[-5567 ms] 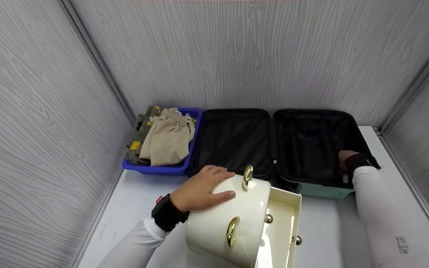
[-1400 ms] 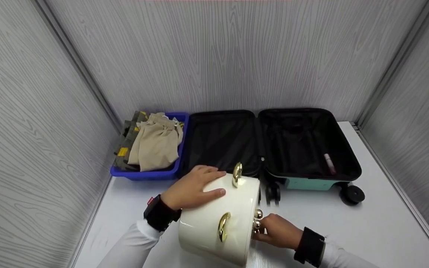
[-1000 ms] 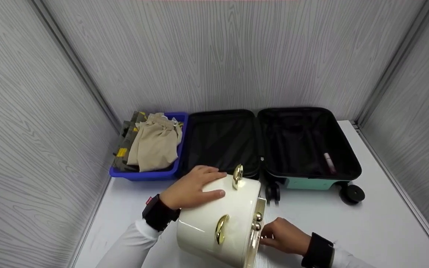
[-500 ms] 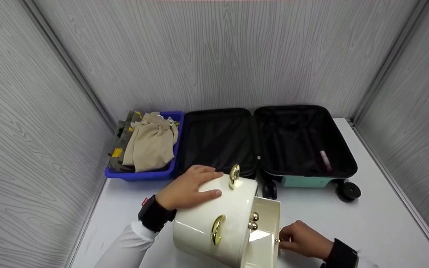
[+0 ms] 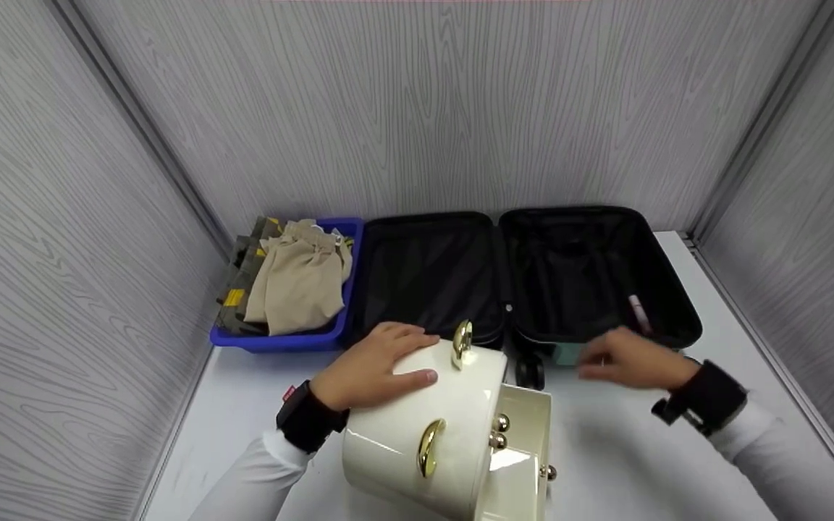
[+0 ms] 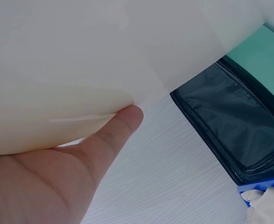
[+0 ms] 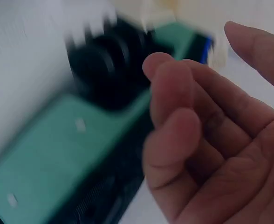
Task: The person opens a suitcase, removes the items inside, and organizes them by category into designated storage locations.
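My left hand [image 5: 377, 367] rests on the cream cosmetics box [image 5: 417, 405], fingers laid over its surface and thumb apart. In the left wrist view the thumb [image 6: 123, 122] touches the box's glossy side. Two gold handles [image 5: 428, 447] stand out from this box. One drawer [image 5: 525, 423] is pulled out on its right, with a gold knob [image 5: 549, 472] on the front. My right hand [image 5: 634, 359] hangs in the air before the suitcase [image 5: 567, 353], loosely curled and holding nothing. Inside the suitcase's right half lies a pink tube with a pale cap [image 5: 638, 314].
Left of the open suitcase stands a blue basket [image 5: 301, 340] with beige elastic-waist clothing [image 5: 301, 282] and a grey-and-yellow item [image 5: 237, 297]. Black wheels [image 5: 530, 372] jut from the suitcase's near side. Grey wood-patterned walls [image 5: 417, 108] enclose the white table [image 5: 243, 405].
My right hand drew a drawer out, released its knob and moved up towards the suitcase. Earlier it was inside the suitcase, where the pink tube now lies. My left hand stayed on the box.
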Action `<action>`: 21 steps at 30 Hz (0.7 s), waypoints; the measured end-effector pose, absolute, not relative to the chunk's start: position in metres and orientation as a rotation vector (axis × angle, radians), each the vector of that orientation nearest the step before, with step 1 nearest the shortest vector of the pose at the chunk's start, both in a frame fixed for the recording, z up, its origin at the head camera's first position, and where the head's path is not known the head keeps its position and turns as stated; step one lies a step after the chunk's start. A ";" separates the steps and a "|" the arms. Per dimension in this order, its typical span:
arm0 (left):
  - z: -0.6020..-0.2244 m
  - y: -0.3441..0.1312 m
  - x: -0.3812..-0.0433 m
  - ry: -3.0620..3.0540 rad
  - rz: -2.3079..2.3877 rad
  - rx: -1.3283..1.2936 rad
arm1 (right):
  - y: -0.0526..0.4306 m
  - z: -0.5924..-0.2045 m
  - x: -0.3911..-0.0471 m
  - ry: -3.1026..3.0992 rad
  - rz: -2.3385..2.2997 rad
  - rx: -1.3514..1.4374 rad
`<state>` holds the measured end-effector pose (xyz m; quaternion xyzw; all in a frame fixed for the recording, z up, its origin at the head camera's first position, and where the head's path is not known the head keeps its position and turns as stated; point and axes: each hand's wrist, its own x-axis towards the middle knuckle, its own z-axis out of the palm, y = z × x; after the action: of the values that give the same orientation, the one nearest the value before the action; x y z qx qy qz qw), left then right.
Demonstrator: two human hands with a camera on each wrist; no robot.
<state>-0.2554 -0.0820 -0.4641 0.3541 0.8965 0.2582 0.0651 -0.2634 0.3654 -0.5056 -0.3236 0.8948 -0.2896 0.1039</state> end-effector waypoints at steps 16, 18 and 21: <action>-0.465 -0.084 -0.255 2.716 0.738 1.068 | 0.425 -0.479 -0.413 3.030 -0.912 -0.409; -0.464 -0.083 -0.256 2.719 0.738 1.075 | 0.430 -0.489 -0.421 3.082 -0.942 -0.377; -0.464 -0.083 -0.255 2.720 0.749 1.075 | 0.438 -0.506 -0.430 3.182 -0.996 -0.340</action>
<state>-0.2555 -0.0826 -0.4638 0.3554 0.8993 0.2476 0.0611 -0.4301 0.4379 -0.5058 -0.1009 0.9442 -0.2955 -0.1047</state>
